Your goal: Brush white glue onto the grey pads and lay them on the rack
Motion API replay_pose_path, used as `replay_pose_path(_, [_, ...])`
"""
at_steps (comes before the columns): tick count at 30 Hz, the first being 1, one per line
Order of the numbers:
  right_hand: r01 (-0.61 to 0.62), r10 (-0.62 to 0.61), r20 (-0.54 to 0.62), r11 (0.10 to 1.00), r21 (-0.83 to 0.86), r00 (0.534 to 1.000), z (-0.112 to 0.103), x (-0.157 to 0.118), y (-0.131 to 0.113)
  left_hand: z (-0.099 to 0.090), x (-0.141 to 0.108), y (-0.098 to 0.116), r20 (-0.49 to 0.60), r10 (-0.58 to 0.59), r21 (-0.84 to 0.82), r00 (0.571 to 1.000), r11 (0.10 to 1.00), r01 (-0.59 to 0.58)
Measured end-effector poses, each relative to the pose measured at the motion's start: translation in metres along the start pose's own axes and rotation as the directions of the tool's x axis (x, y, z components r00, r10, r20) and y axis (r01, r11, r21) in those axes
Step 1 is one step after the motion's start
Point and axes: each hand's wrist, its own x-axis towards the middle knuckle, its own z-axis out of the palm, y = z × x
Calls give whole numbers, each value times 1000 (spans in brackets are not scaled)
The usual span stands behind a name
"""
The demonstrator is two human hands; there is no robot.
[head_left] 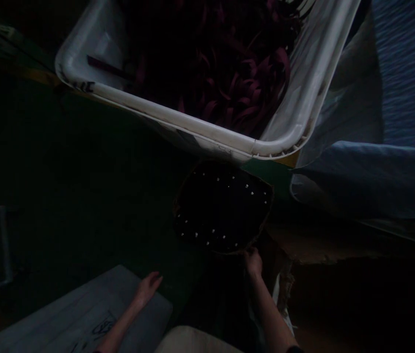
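Observation:
A black, rounded panel (225, 208) with small white specks near its edge and a thin brownish rim lies in the middle of the view, just below a white bin. My right hand (253, 262) is closed on the panel's lower right edge. Holding nothing, my left hand (148, 288) hovers lower left of the panel, apart from it, with its fingers stretched out. Beneath that hand is a pale grey board or box top (93, 306) with dark handwriting. Dim light leaves the panel's exact kind unclear.
The large white plastic bin (178, 113) holds a heap of maroon strips (244, 93). Blue sheeting (409, 73) is at the right, above a torn-edged brown cardboard box (321, 250). A pale rounded surface (196, 340) shows at the bottom. A light frame (7, 245) stands far left on dark green floor.

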Motion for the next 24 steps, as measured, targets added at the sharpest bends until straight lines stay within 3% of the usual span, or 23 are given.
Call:
replay_pose_path(4, [-91,91,-15,996,-13,996,-7,3,-7,-16,-11,1,-29,-25,55,999,998,27])
replay_pose_path(8, [-123,122,-57,992,-2,991,-28,8,-10,-48,21,49,-103,-20,146,994,989,35])
replay_pose_path(13, [-50,50,-93,999,12,994,-40,43,-13,-80,112,145,-188,103,257,977,965,-52])
replay_pose_path(17, [-11,7,-139,1000,-28,990,-21,91,-13,-81,198,205,-156,222,353,962,923,-156])
replay_pose_path(20, [-63,44,-182,993,-99,982,0,121,-14,-73,250,223,-99,264,418,959,886,-200])
replay_pose_path(24, [-138,91,-226,970,-201,970,20,138,-19,-70,292,217,-16,319,483,948,832,-272])
